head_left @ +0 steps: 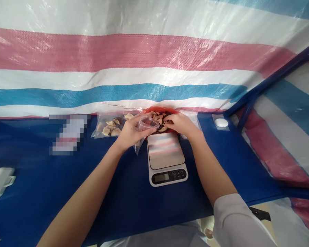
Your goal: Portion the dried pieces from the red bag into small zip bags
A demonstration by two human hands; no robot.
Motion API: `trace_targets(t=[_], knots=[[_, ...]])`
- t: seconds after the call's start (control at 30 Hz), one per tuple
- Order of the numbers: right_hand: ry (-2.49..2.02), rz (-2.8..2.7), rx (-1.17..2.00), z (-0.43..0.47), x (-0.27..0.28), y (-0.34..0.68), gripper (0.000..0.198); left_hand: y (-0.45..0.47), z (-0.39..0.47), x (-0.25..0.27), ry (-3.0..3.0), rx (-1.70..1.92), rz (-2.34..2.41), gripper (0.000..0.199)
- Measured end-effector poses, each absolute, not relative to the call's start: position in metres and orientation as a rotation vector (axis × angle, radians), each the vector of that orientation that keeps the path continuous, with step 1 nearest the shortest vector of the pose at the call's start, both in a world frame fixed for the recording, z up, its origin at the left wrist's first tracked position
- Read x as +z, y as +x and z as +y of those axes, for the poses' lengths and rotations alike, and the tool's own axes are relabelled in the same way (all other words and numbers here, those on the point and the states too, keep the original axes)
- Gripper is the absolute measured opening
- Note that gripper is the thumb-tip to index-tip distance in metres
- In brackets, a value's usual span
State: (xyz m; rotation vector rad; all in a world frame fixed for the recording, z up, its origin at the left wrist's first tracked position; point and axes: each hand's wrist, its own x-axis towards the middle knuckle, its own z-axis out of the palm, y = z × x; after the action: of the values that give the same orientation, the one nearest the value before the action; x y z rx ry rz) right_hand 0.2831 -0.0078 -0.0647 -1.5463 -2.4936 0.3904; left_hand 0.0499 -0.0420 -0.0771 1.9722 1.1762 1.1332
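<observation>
My left hand (132, 132) is closed on a clear plastic bag (147, 122), whose mouth gapes toward the right. Behind the scale lies a red bag (161, 109) full of brown, dried-looking slices (158, 116). The fingers of my right hand (180, 124) are curled down among these slices; what they pinch is partly hidden. In front of the red bag stands a kitchen scale (166, 151) with a bare metal plate. Left of my left hand sits a clear bag (108, 124) holding several pale dried pieces.
A small bag with a white oval object (221, 122) lies at the right of the blue table (123, 202). A white case (0, 181) and a blurred-out item (69, 133) are at the left. Striped sheeting (134, 51) hangs behind; a blue frame bar (247, 96) slants at right.
</observation>
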Motion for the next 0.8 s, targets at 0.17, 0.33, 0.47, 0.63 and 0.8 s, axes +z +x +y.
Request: trace_targets(t=[0.17, 0.33, 0.47, 0.63, 0.8], knots=[[-1.591, -2.448, 0.353, -0.006, -0.069, 0.282, 0.02, 0.05, -0.042, -0.079, 1.964, 1.145, 1.16, 0.06], [-1.503, -2.397, 0.36, -0.004, -0.069, 0.285, 0.023, 0.049, -0.042, -0.08, 1.957, 1.145, 1.165, 0.064], [-1.441, -2.398, 0.374, -0.005, -0.066, 0.286, 0.024, 0.049, -0.042, -0.081, 1.971, 1.14, 1.164, 0.065], [-1.357, -2.299, 0.456, -0.006, -0.063, 0.29, 0.023, 0.049, -0.041, -0.083, 1.97, 1.136, 1.157, 0.064], [-1.176, -2.077, 0.763, -0.011, -0.055, 0.294, 0.022, 0.048, -0.042, -0.083, 1.975, 1.123, 1.151, 0.062]])
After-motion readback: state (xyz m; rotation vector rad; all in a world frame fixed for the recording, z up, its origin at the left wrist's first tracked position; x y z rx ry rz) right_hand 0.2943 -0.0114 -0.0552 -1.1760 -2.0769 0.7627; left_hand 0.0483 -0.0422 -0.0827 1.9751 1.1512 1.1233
